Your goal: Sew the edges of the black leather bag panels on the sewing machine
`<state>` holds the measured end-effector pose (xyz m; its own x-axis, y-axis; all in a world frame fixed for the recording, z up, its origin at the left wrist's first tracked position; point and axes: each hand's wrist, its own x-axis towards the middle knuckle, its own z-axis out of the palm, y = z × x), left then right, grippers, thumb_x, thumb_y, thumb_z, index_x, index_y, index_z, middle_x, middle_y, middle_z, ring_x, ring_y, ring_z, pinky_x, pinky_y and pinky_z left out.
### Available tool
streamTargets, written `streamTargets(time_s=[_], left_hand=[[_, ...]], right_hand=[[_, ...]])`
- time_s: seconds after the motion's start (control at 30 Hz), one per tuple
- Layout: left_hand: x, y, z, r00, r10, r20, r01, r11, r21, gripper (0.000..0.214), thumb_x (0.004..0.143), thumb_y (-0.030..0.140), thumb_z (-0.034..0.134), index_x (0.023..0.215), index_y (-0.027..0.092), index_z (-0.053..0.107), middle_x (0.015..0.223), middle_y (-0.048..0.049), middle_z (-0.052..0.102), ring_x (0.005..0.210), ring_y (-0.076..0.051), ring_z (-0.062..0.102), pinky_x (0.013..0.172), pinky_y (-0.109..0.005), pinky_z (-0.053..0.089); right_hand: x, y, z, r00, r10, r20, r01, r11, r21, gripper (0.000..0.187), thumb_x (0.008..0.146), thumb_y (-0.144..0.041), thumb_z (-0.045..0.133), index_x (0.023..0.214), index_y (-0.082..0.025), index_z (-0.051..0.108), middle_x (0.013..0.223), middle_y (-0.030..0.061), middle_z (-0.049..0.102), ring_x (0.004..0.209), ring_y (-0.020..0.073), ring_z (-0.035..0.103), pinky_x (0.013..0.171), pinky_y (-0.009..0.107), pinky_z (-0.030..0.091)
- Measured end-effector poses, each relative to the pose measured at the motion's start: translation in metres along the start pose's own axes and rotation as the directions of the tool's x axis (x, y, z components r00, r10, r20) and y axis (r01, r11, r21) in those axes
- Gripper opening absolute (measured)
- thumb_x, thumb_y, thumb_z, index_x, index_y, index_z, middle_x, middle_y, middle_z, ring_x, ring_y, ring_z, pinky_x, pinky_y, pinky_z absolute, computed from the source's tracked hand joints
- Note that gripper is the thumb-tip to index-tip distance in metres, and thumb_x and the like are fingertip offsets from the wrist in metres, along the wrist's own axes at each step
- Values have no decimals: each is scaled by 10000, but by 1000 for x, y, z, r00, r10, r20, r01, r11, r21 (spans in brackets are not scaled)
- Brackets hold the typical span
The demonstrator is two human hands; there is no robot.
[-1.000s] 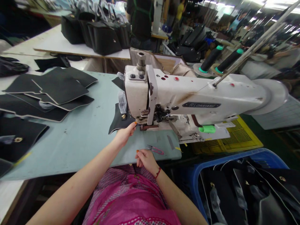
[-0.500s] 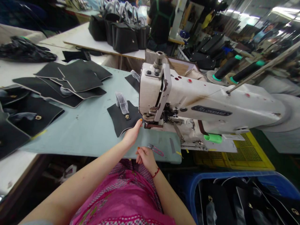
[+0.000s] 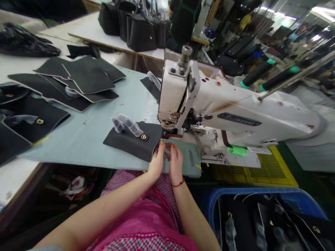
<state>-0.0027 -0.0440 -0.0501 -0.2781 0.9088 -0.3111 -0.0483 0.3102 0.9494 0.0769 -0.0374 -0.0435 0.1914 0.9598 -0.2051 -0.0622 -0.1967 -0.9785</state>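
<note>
One black panel (image 3: 128,144), its right edge pinched by the left hand (image 3: 157,161), fingers nearly together; right hand (image 3: 176,161) half-curled, cannot tell if holding anything; open counter (image 3: 83,144) leftward.

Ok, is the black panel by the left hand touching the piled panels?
Apart. The head view shows pale tabletop between the black panel and the piled panels.

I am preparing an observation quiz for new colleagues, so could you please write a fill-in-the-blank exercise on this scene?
1. The bare left hand touches a flat black panel bearing a ____-coloured metal clasp.
2. The bare right hand has a thin ____ bracelet at its wrist.
3. A blue plastic basket stands on the person's ____ side.

Missing words: gold; red; right.
</note>
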Motion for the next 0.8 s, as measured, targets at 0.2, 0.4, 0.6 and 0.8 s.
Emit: streamTargets(time_s=[0.2, 0.4, 0.6, 0.8], left_hand=[[-26, -52, -138, 944, 331, 9, -319, 902, 290, 436, 933, 440, 486, 1303, 210, 486, 1264, -135, 559, 1184, -284, 546, 1017, -433, 444], [106, 22, -189, 533, 545, 647, -846, 321, 426, 657, 893, 450, 550, 1474, 193, 384, 1489, -173, 420, 1375, -371, 391, 1143, -516, 299], [162, 69, -135, 188, 286, 940, -982, 61, 178, 956, 838, 655, 562, 1558, 141, 199, 1559, -230, 301, 1410, -391, 345, 1152, -520, 292], [148, 68, -126, 302, 251, 920, -943, -61, 326, 1004, 812, 758, 487, 1551, 133, 219, 1390, -219, 488, 1235, -363, 516, 1044, -450, 419]], right_hand=[[35, -31, 32, 980, 73, 183, -61, 995, -74, 527, 891, -654, 442, 842, -174, 655, 798, 58, 650, 769, 193, 616, 599, 265, 491], [33, -29, 53, 991, -129, 45, 137, 946, -293, 507, 919, -565, 445, 579, -191, 415, 585, -15, 384, 601, 116, 398, 552, 236, 308], [27, -25, 53, 966, -256, 23, 249, 910, -332, 495, 920, -524, 441, 563, -189, 366, 559, -33, 328, 551, 99, 313, 533, 259, 207], [30, -32, 41, 966, -241, 94, 259, 899, -353, 468, 904, -510, 465, 568, -187, 418, 547, -31, 373, 544, 101, 346, 524, 258, 213]])
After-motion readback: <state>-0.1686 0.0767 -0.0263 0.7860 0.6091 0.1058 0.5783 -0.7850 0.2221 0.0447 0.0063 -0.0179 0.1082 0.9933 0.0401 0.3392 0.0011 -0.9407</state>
